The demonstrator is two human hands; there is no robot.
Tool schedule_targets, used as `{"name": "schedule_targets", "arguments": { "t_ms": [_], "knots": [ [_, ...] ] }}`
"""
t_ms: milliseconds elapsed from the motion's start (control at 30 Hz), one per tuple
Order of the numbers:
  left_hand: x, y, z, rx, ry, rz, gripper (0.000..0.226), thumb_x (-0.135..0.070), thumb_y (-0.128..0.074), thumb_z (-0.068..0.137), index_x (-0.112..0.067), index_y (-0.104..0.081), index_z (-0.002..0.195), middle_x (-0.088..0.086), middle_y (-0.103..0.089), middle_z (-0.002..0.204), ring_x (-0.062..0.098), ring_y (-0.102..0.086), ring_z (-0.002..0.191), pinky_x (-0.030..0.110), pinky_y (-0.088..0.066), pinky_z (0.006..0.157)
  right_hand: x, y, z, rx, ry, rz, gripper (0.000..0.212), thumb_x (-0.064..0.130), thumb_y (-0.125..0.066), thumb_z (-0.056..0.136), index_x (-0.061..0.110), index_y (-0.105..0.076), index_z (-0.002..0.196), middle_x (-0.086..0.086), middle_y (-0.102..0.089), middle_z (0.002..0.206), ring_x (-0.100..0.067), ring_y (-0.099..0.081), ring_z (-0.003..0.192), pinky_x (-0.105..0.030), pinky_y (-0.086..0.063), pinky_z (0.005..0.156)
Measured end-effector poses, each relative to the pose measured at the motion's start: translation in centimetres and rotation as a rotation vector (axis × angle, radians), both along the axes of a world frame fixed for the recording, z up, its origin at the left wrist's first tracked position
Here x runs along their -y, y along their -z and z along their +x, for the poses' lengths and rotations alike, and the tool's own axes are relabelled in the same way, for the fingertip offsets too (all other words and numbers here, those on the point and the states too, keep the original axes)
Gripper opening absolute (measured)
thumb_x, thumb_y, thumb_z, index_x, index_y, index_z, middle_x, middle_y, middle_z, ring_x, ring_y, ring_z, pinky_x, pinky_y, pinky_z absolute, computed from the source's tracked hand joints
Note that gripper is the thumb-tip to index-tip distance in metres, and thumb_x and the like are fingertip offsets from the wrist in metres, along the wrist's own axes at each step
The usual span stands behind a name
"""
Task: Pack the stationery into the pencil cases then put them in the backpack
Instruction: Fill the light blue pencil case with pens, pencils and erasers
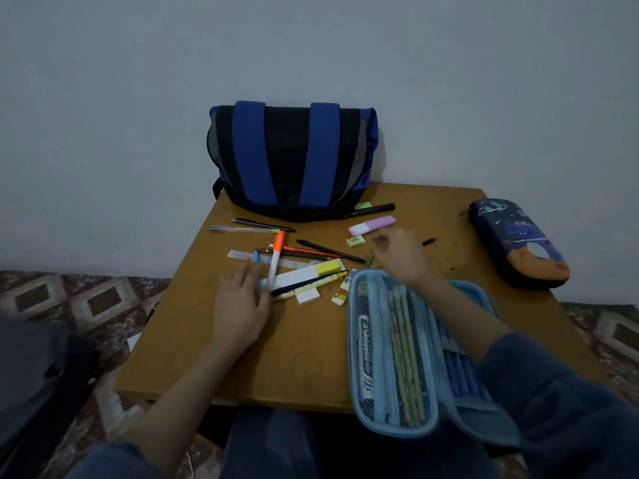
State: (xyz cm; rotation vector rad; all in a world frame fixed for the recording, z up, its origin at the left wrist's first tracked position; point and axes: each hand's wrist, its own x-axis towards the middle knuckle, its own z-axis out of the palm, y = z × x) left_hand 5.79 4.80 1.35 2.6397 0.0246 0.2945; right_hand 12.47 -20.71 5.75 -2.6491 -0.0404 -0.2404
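A brown wooden table [304,368] carries a blue and black backpack [294,157] at its far edge against the wall, a closed dark pencil case [518,243] at the right, and an open light-blue pencil case [390,357] overhanging the near edge. Between them lie scattered pens [330,251], a ruler [238,254], a purple highlighter [372,225] and small erasers [355,240].

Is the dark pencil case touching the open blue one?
Apart. The head view shows a strip of bare table between the dark pencil case and the blue pencil case.
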Motion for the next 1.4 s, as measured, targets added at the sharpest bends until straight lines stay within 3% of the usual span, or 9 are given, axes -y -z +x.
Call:
{"name": "schedule_targets", "arguments": {
  "t_ms": [167,333,533,700,900,1033,1133,1267,1400],
  "knots": [
    [4.1,0.4,1.8,0.001,0.264,0.149,0.054,-0.043,-0.027,0.093,-0.023,-0.031,0.144,0.000,-0.023,0.154,0.017,-0.016,0.143,0.035,-0.005,0.117,0.1,-0.5,3.8,-0.036,-0.023,-0.219,0.036,0.006,-0.050,0.087,0.009,-0.061,0.121,-0.015,-0.063,0.114,-0.031,-0.058,0.103,-0.032,-0.045,0.073],
    [5.7,2.3,1.8,-0.073,0.308,0.223,0.075,-0.056,-0.002,0.081,-0.027,-0.021,0.147,-0.004,-0.023,0.154,0.014,-0.017,0.142,0.032,-0.001,0.116,-0.3,0.9,6.6,-0.200,-0.033,-0.531,0.046,0.009,-0.047,0.089,0.013,-0.041,0.135,-0.013,-0.040,0.136,-0.035,-0.034,0.124,-0.042,-0.040,0.094],
    [5.7,2.3,1.8,-0.069,0.299,0.182,0.054,-0.044,-0.030,0.097,-0.028,-0.020,0.147,-0.006,-0.022,0.154,0.011,-0.015,0.142,0.030,-0.002,0.116,0.5,1.9,8.1,-0.220,-0.024,-0.529,0.043,0.007,-0.047,0.090,0.010,-0.045,0.133,-0.013,-0.043,0.130,-0.034,-0.042,0.117,-0.040,-0.042,0.090],
    [5.7,2.4,1.9,-0.075,0.296,0.174,0.058,-0.049,-0.023,0.092,-0.029,-0.020,0.147,-0.007,-0.023,0.154,0.011,-0.016,0.142,0.030,-0.003,0.116,0.8,1.6,7.6,-0.152,-0.011,-0.374,0.036,0.008,-0.054,0.087,0.002,-0.046,0.121,-0.017,-0.048,0.120,-0.034,-0.051,0.107,-0.038,-0.043,0.079],
    [5.6,1.8,1.3,0.005,0.295,0.192,0.069,-0.055,-0.012,0.085,-0.022,-0.036,0.141,0.001,-0.029,0.152,0.017,-0.030,0.138,0.036,-0.007,0.116,2.5,-0.7,5.1,0.002,0.155,0.214,0.007,0.013,-0.047,0.090,0.010,-0.040,0.088,-0.010,-0.052,0.079,-0.029,-0.054,0.076,-0.036,-0.044,0.065],
    [5.8,0.9,0.5,0.056,0.280,0.142,0.060,-0.045,-0.023,0.088,-0.014,-0.051,0.131,0.009,-0.041,0.145,0.026,-0.043,0.130,0.044,-0.024,0.113,5.0,-2.4,1.9,0.052,0.224,0.537,0.006,0.013,-0.041,0.093,0.007,-0.040,0.096,-0.013,-0.057,0.082,-0.026,-0.058,0.077,-0.033,-0.046,0.070],
    [6.9,-0.3,-0.7,0.063,0.271,0.035,0.058,-0.045,-0.025,0.090,-0.015,-0.049,0.134,0.008,-0.033,0.150,0.026,-0.033,0.136,0.044,-0.021,0.115,6.8,-2.8,-0.5,0.029,0.207,0.607,0.011,0.015,-0.038,0.099,0.010,-0.040,0.090,-0.008,-0.048,0.078,-0.020,-0.052,0.071,-0.032,-0.042,0.067],
    [9.5,-1.5,-2.0,0.029,0.348,-0.036,0.045,-0.035,-0.036,0.099,-0.020,-0.038,0.141,0.000,-0.019,0.155,0.019,-0.016,0.143,0.037,-0.009,0.119,8.9,-1.8,-3.2,-0.167,0.182,0.605,0.027,0.018,-0.040,0.099,0.013,-0.040,0.072,-0.007,-0.041,0.068,-0.014,-0.038,0.058,-0.027,-0.029,0.056],
    [12.3,-2.0,-3.0,-0.007,0.419,-0.014,0.048,-0.040,-0.036,0.098,-0.026,-0.032,0.143,-0.004,-0.013,0.156,0.018,-0.011,0.143,0.036,-0.014,0.117,10.5,-1.9,-5.6,-0.294,0.187,0.626,0.028,0.016,-0.050,0.096,0.006,-0.047,0.070,-0.006,-0.042,0.061,-0.014,-0.038,0.053,-0.024,-0.031,0.049]
  ]
}}
